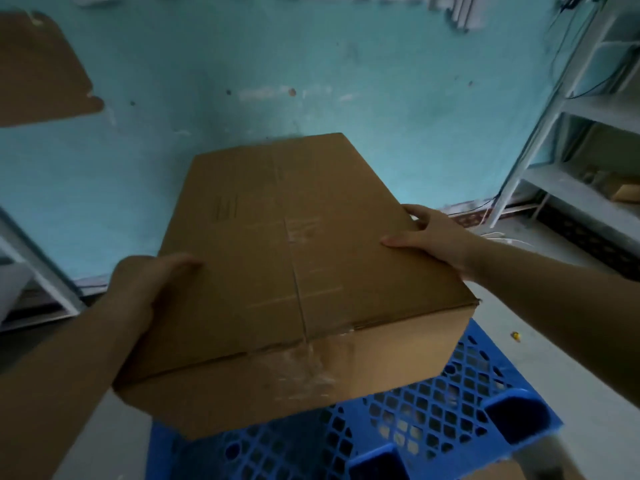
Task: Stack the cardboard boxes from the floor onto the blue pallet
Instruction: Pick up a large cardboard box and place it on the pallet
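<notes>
Turquoise wall [346, 81] fills the background, paint scuffed and marked. Pale floor [540, 344] below it, with a dark skirting strip along the join. White metal shelving [588, 109] at far right, cables trailing down its upright; another pale frame [38, 271] at left edge, only partly in view. Cardboard box [294, 271] dominates centre frame: large, brown, top flaps closed along a centre seam, clear tape over the near face, held level between both hands above the blue pallet [433, 410]. Whether the box's underside touches the pallet cannot be told; its near end overhangs the pallet's near-left part. Pallet has an open lattice deck, sits on the floor near the wall. Second piece of brown cardboard [38, 67] at upper left, edge torn, blurred. Left hand [138, 292] grips the box's left edge, thumb lying over the top face, fingers wrapped down the side out of sight. Right hand [433, 237] holds the right edge, thumb flat on the top, fingers curled over the far corner. Small yellow scrap [516, 336] on the floor right of the pallet.
</notes>
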`<action>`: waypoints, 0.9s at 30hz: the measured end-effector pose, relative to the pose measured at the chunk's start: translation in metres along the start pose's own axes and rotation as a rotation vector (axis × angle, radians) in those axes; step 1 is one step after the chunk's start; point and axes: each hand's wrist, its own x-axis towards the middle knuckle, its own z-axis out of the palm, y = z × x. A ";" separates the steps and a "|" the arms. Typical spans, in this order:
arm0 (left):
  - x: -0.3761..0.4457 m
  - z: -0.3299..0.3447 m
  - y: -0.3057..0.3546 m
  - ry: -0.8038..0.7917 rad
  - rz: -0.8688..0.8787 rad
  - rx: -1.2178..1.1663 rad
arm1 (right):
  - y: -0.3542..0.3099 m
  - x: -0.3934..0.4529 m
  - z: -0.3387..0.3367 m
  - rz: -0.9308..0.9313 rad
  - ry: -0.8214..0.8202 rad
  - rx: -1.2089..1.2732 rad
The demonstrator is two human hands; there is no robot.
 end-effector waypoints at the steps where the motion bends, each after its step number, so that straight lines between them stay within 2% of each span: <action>1: -0.003 0.009 -0.018 0.022 0.025 -0.036 | 0.022 0.009 0.007 0.009 -0.013 -0.010; 6: 0.044 0.027 -0.119 0.031 0.034 -0.077 | 0.118 0.053 0.047 0.079 -0.127 0.018; 8: 0.076 0.036 -0.172 -0.037 -0.009 0.067 | 0.172 0.067 0.070 0.124 -0.206 -0.054; 10: 0.088 0.051 -0.238 -0.212 -0.087 0.250 | 0.242 0.073 0.103 0.154 -0.246 -0.274; 13: 0.070 0.079 -0.343 -0.619 -0.215 0.531 | 0.357 0.045 0.169 0.191 -0.388 -0.563; 15: 0.052 0.098 -0.413 -0.747 -0.133 0.947 | 0.426 0.014 0.209 0.152 -0.588 -0.933; 16: 0.041 0.106 -0.440 -0.764 -0.032 1.167 | 0.452 0.000 0.224 0.101 -0.693 -1.143; 17: 0.031 0.111 -0.458 -0.756 0.077 1.314 | 0.470 -0.010 0.235 0.043 -0.710 -1.269; 19: 0.019 0.119 -0.475 -0.669 0.187 1.440 | 0.485 -0.017 0.246 -0.031 -0.599 -1.335; 22: 0.019 0.126 -0.474 -0.528 0.275 1.496 | 0.482 -0.003 0.250 -0.100 -0.510 -1.345; 27: 0.048 0.142 -0.450 -0.505 0.311 1.430 | 0.463 0.037 0.251 -0.056 -0.539 -1.419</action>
